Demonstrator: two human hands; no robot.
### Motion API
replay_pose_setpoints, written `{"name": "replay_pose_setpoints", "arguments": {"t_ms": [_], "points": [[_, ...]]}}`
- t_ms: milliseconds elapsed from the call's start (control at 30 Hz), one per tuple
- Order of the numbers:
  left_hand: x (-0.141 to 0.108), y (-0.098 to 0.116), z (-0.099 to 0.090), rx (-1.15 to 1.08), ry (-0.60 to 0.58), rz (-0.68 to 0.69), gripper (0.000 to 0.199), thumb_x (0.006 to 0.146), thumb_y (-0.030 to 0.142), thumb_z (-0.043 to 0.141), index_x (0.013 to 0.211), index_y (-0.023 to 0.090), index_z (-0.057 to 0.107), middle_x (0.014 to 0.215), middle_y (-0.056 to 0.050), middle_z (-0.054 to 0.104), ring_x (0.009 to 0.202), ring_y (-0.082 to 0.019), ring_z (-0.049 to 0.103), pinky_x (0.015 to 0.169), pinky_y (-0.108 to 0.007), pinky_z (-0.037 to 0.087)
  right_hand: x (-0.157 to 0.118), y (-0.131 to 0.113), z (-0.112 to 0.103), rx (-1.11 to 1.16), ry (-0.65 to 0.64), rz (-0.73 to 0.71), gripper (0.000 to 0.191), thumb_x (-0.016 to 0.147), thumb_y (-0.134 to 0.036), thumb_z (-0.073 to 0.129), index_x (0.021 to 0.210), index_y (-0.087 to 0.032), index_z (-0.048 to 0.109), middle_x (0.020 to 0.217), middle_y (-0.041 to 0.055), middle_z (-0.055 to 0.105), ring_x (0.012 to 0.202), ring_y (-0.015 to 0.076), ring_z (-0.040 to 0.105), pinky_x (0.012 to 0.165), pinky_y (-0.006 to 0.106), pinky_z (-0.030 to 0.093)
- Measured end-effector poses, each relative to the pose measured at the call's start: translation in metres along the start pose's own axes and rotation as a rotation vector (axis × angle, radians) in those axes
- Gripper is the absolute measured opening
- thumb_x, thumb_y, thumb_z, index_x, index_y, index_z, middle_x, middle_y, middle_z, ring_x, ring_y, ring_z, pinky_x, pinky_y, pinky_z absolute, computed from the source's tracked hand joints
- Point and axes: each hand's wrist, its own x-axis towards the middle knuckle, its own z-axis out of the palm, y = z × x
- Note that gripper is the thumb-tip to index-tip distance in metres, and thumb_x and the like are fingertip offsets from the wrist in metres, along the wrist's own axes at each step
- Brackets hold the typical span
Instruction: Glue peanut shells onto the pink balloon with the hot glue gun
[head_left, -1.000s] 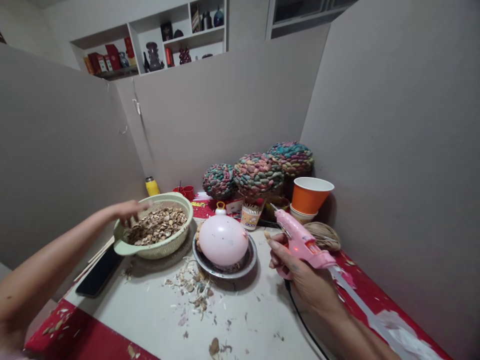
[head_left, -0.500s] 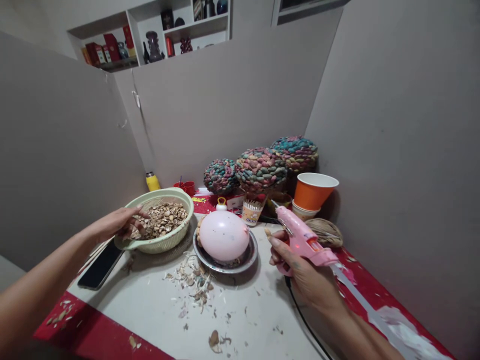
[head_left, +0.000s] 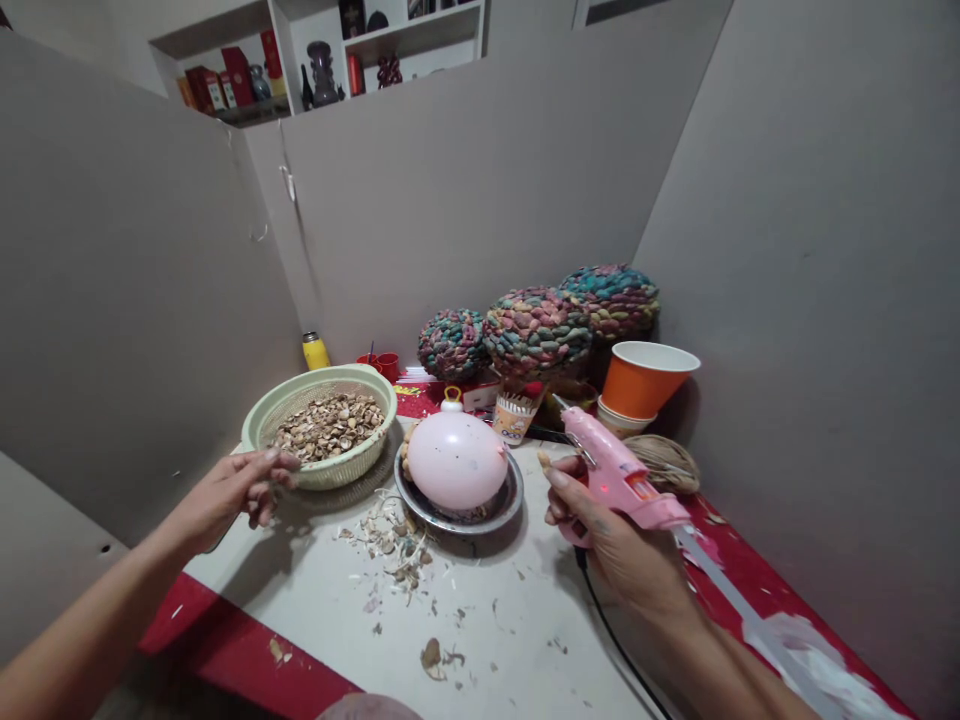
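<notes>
My right hand [head_left: 611,515] is wrapped around a pink hot glue gun [head_left: 619,470], its nozzle pointing up and left. Between the thumb and a finger of that same hand sits a small tan shell piece [head_left: 544,459]. My left hand [head_left: 238,492] is off the table, just in front of a pale green basket [head_left: 379,455] of brown nut shells [head_left: 330,425]; its fingers are loosely bent and apart, with nothing visible in them. Between the hands, a pale pink balloon [head_left: 457,460] rests in a metal bowl [head_left: 461,526], with tan shells partly showing on its left side.
Multicoloured shell-covered balls [head_left: 536,330] stand at the back beside a patterned paper cup [head_left: 514,418]. An orange bucket [head_left: 646,382] and a twine roll [head_left: 664,462] are at right. Shell scraps [head_left: 394,545] litter the tabletop. A black cord [head_left: 604,620] trails from the glue gun.
My left hand has come out of the basket toward me, and the phone beside it no longer shows. My right hand keeps the glue gun and shell piece. The view has shifted slightly.
</notes>
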Motion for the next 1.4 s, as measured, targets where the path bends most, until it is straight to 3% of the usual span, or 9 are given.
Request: {"name": "replay_pose_setpoints", "arguments": {"t_ms": [167,267,467,533,600,767,1033,1167,1400], "points": [[-0.011,-0.016,0.016,0.092,-0.015,-0.055,0.062,0.075,0.067,0.065,0.102,0.012,0.066,0.094,-0.014,0.073,0.049,-0.014,0.062,0.044,-0.024,0.041,-0.001,-0.005,0.003,0.019,-0.014,0.025,0.035,0.075,-0.053,0.077,0.077,-0.021,0.062,0.062,-0.0033,0.055,0.055,0.0120,0.047,0.046,0.022,0.036],[-0.010,-0.030,0.025,0.200,-0.058,-0.140,0.068,0.070,0.072,0.065,0.100,0.012,0.065,0.085,-0.011,0.073,0.044,-0.013,0.059,0.041,-0.024,0.040,-0.002,-0.007,0.004,0.025,-0.013,0.027,0.037,0.073,-0.054,0.078,0.077,-0.021,0.063,0.061,-0.0034,0.055,0.055,0.0121,0.047,0.047,0.023,0.037],[-0.012,-0.045,0.039,0.409,-0.469,-0.301,0.094,0.075,0.076,0.056,0.138,0.008,0.046,0.047,0.002,0.060,0.032,-0.010,0.043,0.034,-0.020,0.032,-0.001,-0.004,0.004,0.020,-0.010,0.041,0.037,0.073,-0.053,0.078,0.078,-0.021,0.062,0.063,-0.0037,0.054,0.056,0.0119,0.047,0.049,0.023,0.037],[-0.016,-0.040,0.049,0.378,-0.589,-0.333,0.092,0.076,0.073,0.059,0.142,0.011,0.042,0.049,0.003,0.060,0.031,-0.010,0.041,0.034,-0.020,0.031,-0.001,-0.003,0.005,0.016,-0.014,0.036,0.037,0.074,-0.054,0.077,0.079,-0.021,0.061,0.062,-0.0041,0.053,0.055,0.0117,0.046,0.048,0.023,0.035],[-0.020,-0.030,0.065,0.294,-0.643,-0.291,0.077,0.077,0.068,0.063,0.132,0.014,0.054,0.053,0.002,0.061,0.034,-0.009,0.043,0.037,-0.019,0.032,-0.003,-0.004,0.006,0.012,-0.016,0.018,0.037,0.075,-0.054,0.076,0.081,-0.021,0.060,0.061,-0.0044,0.053,0.054,0.0116,0.045,0.048,0.023,0.034],[-0.016,0.004,0.121,0.011,-0.539,-0.019,0.038,0.074,0.051,0.076,0.083,0.016,0.066,0.062,0.000,0.064,0.048,-0.010,0.054,0.050,-0.021,0.041,-0.016,-0.023,0.013,-0.077,-0.058,-0.102,0.031,0.083,-0.050,0.069,0.080,-0.021,0.059,0.063,-0.0040,0.054,0.055,0.0115,0.047,0.052,0.024,0.039],[0.006,0.035,0.206,-0.298,-0.422,0.124,0.035,0.064,0.039,0.087,0.081,0.019,0.064,0.072,-0.001,0.070,0.069,-0.016,0.066,0.067,-0.025,0.050,-0.028,-0.027,0.015,-0.348,-0.026,-0.463,0.012,0.084,-0.031,0.066,0.089,-0.021,0.064,0.077,0.0026,0.067,0.065,0.0175,0.063,0.064,0.029,0.053],[0.012,0.039,0.223,-0.348,-0.387,0.188,0.033,0.062,0.036,0.089,0.075,0.018,0.065,0.072,0.001,0.068,0.068,-0.012,0.062,0.067,-0.021,0.049,-0.023,-0.026,0.013,-0.506,-0.027,-0.651,0.004,0.082,-0.026,0.063,0.084,-0.022,0.061,0.074,0.0011,0.063,0.060,0.0165,0.060,0.057,0.027,0.050],[0.021,0.034,0.227,-0.405,-0.391,0.162,0.027,0.066,0.035,0.087,0.082,0.019,0.072,0.080,-0.002,0.072,0.072,-0.015,0.064,0.070,-0.024,0.053,-0.019,-0.027,0.012,-0.485,-0.053,-0.639,0.006,0.084,-0.025,0.062,0.088,-0.022,0.060,0.074,0.0014,0.062,0.061,0.0166,0.060,0.058,0.027,0.050]]}}
